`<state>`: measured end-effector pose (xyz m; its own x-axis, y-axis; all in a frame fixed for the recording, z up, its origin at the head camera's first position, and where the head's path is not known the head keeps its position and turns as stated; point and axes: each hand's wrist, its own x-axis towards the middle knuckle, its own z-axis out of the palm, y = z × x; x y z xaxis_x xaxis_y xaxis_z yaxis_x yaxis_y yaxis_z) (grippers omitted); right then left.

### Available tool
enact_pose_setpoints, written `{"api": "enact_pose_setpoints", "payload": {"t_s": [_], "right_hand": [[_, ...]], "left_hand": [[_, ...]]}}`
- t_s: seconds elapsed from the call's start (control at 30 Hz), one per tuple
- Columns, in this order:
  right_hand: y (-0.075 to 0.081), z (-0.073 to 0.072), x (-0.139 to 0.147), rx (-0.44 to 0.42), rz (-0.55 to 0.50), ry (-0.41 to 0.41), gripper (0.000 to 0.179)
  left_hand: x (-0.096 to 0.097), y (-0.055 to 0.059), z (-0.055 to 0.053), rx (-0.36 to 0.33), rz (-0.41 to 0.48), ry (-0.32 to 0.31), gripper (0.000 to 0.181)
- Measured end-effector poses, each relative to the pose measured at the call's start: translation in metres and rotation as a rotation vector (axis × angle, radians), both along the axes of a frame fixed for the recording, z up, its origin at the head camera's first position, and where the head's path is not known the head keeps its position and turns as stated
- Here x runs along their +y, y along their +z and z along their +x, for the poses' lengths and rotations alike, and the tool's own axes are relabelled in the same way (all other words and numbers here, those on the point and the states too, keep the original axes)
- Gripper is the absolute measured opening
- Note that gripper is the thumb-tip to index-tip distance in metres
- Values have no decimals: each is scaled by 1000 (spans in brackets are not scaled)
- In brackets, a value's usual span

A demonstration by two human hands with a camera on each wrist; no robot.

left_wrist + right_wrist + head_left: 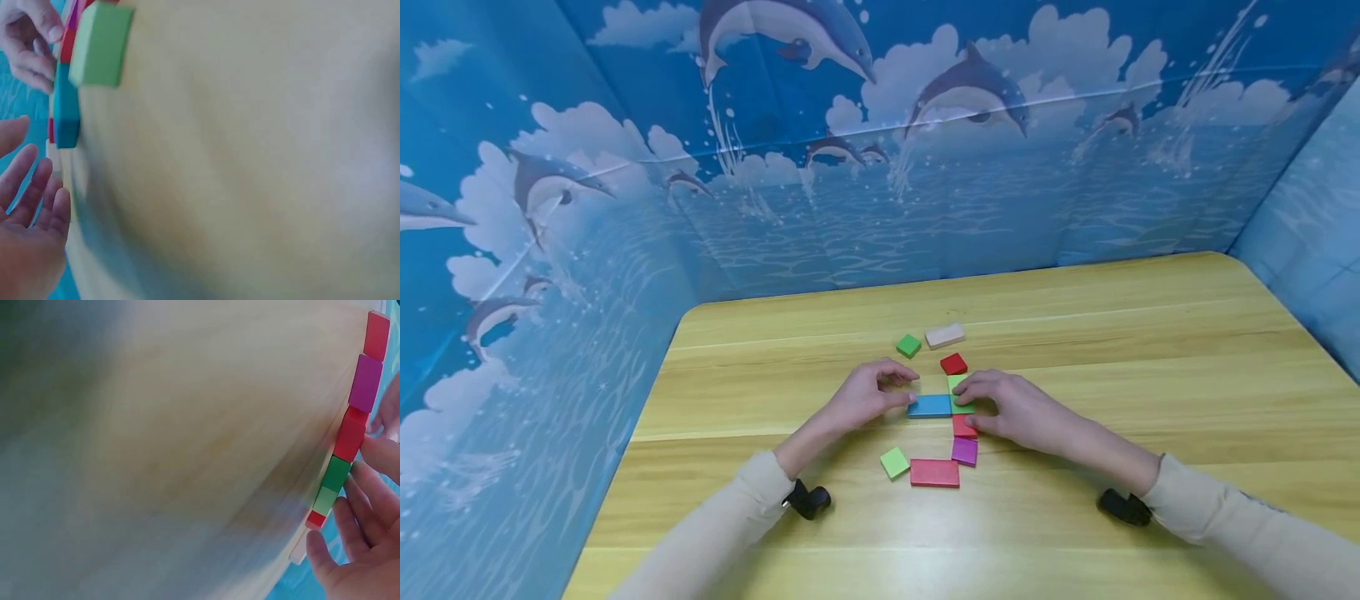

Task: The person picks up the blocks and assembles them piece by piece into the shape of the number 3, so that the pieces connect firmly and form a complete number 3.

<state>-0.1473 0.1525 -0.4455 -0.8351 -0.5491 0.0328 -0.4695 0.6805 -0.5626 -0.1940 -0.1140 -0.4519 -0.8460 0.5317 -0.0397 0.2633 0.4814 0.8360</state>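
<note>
A blue block (pixel 929 407) lies flat in the middle of the table, its right end against a column of small blocks. That column has a light green block (pixel 956 382), a green block (pixel 336 474), a red block (pixel 965 426) and a purple block (pixel 965 452). My left hand (pixel 868 390) has its fingers loosely bent, the thumb tip close to the blue block's left end. My right hand (pixel 1015 408) rests fingertips on the green blocks, with its thumb at the red block. In the right wrist view these fingers (pixel 362 540) extend along the column's side.
Above the column lie a small red block (pixel 953 363), a green block (pixel 908 346) and a pale block (pixel 945 336). Nearer me are a long red block (pixel 935 473) and a light green block (pixel 895 463). A dolphin-print curtain (pixel 880 217) borders the wooden table (pixel 1112 333).
</note>
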Motion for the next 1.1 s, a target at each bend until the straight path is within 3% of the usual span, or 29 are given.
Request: {"api": "enact_pose_setpoints", "payload": {"t_s": [0.23, 0.37, 0.53, 0.73, 0.93, 1.1], "right_hand": [[2, 2, 0, 8, -3, 7, 31], [3, 2, 0, 26, -2, 6, 31], [4, 4, 1, 7, 5, -1, 31], [5, 4, 1, -5, 6, -9, 31], [4, 4, 0, -5, 7, -11, 30], [2, 4, 1, 4, 9, -13, 30]], "left_hand": [[8, 16, -21, 226, -140, 9, 21], [15, 21, -35, 287, -163, 37, 24], [21, 17, -50, 281, -185, 68, 39], [27, 7, -63, 278, -185, 55, 50], [35, -2, -68, 203, -170, 51, 52], [41, -6, -70, 202, -158, 47, 51]]}}
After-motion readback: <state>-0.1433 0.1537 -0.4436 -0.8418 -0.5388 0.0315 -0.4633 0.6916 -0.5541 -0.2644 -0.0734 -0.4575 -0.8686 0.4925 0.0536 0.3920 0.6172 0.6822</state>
